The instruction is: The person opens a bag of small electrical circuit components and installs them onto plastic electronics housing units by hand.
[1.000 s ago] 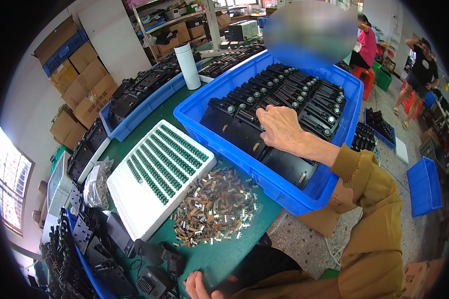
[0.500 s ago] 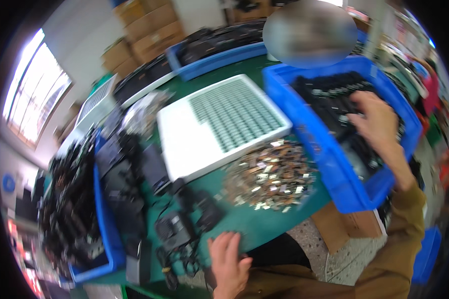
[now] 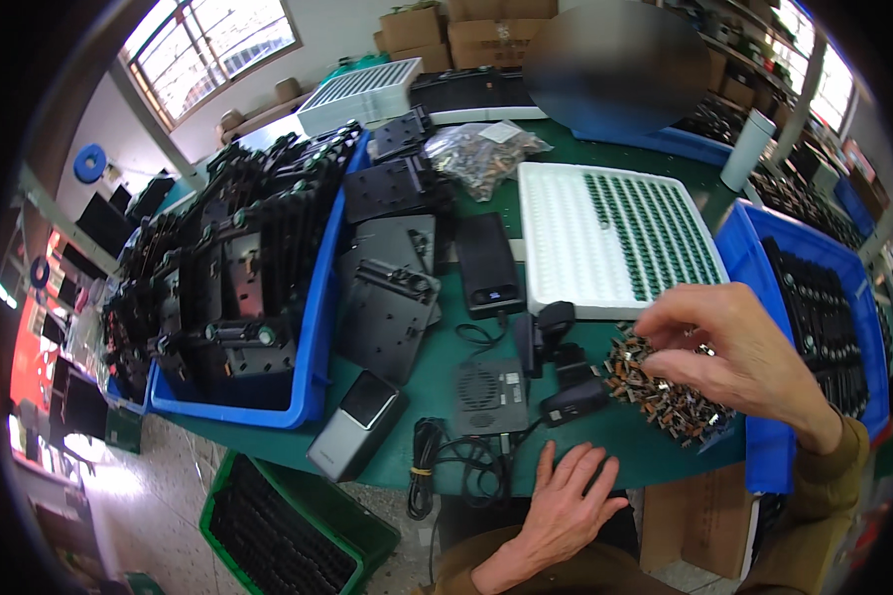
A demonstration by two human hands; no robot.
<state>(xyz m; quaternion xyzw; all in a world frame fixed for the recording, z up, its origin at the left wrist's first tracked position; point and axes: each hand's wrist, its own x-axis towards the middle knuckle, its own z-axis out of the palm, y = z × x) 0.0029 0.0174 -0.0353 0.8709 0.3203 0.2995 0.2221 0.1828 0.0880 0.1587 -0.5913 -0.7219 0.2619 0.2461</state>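
Observation:
My right hand hovers over a pile of small metal-and-brown parts, its thumb and fingers curved with a gap between them. I see nothing held in it. Palm down at the table's front edge rests my left hand, fingers spread and empty. Coiled black cables and a grey vented box lie just beyond it. Behind the pile is a white foam tray, its right part filled with rows of small dark green pieces.
On the right stands a blue bin of black parts. A larger blue bin at left overflows with black plates. Between them sit a power bank, a grey box-shaped device and loose black plates. Below is a green crate.
My view has swung toward the left. My right hand has come out of the right blue bin and over the pile of small parts. My left hand stays by the table edge, fingers more spread.

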